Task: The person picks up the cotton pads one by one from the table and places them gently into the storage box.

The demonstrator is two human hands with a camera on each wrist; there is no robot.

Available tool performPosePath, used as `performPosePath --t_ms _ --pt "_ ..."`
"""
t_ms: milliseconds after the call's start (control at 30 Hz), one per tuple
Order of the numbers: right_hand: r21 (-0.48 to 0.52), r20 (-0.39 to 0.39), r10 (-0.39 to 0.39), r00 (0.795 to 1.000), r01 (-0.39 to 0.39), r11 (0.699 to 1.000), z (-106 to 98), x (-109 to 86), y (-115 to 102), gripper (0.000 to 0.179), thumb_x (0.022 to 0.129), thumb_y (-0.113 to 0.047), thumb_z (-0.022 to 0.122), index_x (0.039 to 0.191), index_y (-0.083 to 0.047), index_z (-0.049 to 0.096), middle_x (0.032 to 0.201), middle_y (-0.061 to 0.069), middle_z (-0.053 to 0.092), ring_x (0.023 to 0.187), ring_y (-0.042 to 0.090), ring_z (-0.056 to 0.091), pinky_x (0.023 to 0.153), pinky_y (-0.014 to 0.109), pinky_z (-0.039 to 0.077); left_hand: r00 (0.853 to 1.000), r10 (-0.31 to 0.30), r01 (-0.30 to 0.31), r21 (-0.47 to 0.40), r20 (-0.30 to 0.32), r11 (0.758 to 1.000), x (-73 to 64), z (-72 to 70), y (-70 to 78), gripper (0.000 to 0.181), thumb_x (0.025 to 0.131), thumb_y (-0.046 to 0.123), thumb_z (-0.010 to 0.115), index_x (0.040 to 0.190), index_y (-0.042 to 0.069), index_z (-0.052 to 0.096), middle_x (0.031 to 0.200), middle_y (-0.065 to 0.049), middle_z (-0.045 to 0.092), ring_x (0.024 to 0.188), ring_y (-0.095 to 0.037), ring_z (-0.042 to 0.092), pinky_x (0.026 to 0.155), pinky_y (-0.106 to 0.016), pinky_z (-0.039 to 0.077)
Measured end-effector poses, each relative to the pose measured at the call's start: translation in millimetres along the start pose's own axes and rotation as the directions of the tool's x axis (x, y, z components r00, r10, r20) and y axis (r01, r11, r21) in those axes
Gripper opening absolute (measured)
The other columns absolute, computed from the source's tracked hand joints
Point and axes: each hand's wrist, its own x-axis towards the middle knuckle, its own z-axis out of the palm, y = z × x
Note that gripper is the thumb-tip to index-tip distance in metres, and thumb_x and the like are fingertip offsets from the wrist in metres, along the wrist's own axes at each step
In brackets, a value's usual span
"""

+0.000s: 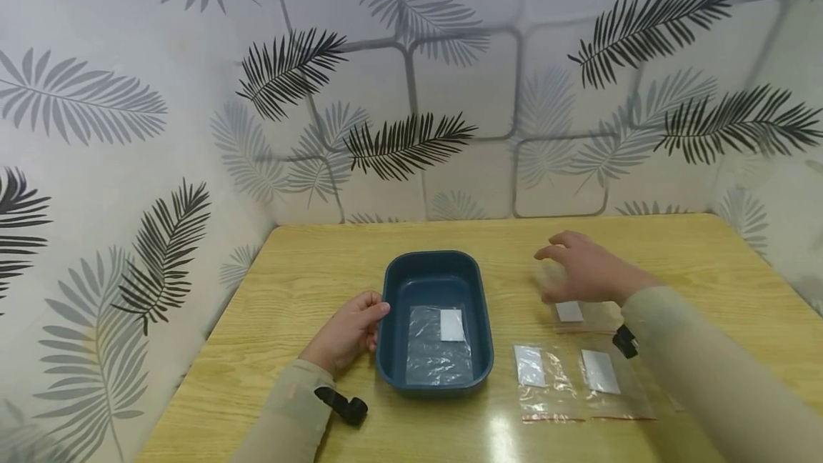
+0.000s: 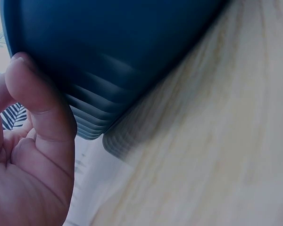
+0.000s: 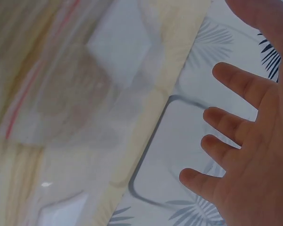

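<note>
A dark blue plastic tray [image 1: 431, 291] sits in the middle of the wooden table, with one clear zip bag [image 1: 427, 363] bearing a white label lying inside it. My left hand [image 1: 347, 327] holds the tray's left side; in the left wrist view its thumb [image 2: 42, 103] lies against the ribbed outer wall near the rim. Over the bags on the right hovers my right hand [image 1: 585, 266], its fingers [image 3: 240, 87] spread apart in the right wrist view. Just below it lies a clear bag [image 1: 598, 316] with a white label, partly hidden by the hand.
Two more clear zip bags, a left one [image 1: 559, 391] and a right one [image 1: 624, 388], lie side by side nearer me, with white labels and red seal lines. A leaf-patterned wall [image 1: 463, 184] rises behind the table [image 1: 308, 256] and along its left side.
</note>
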Motion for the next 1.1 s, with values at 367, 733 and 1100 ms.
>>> performPosePath --t_ms 367,733,1100 --pt "-0.03 0.058 0.037 0.998 -0.035 0.999 4.0 -26.4 16.3 0.071 0.074 -0.044 0.086 0.132 -0.009 0.065 0.144 0.031 0.044 0.133 0.054 0.037 0.104 0.069 0.035 1.0 -0.003 0.003 -0.004 -0.007 1.0 -0.7 -0.2 1.9 0.017 0.107 0.021 0.052 0.101 0.005 0.049 0.073 -0.003 0.051 0.057 -0.015 0.048 0.051 -0.025 0.044" --pt "-0.03 0.085 0.06 0.995 -0.058 0.998 17.4 -38.4 23.9 0.073 0.07 -0.052 0.086 0.131 -0.018 0.067 0.146 0.028 0.044 0.134 0.054 0.035 0.098 0.075 0.034 1.0 0.002 -0.002 -0.01 0.002 1.0 0.8 -1.0 1.1 0.018 0.107 0.022 0.053 0.101 0.005 0.049 0.074 -0.003 0.052 0.057 -0.014 0.048 0.052 -0.025 0.044" --pt "-0.057 0.108 0.075 0.991 -0.069 0.996 20.7 -39.7 26.5 0.073 0.073 -0.052 0.085 0.134 -0.018 0.065 0.147 0.024 0.045 0.136 0.052 0.035 0.099 0.074 0.035 1.0 0.002 -0.002 -0.027 0.002 1.0 0.2 1.2 -1.7 0.019 0.107 0.022 0.053 0.099 0.006 0.046 0.072 -0.003 0.048 0.054 -0.014 0.047 0.05 -0.024 0.043"
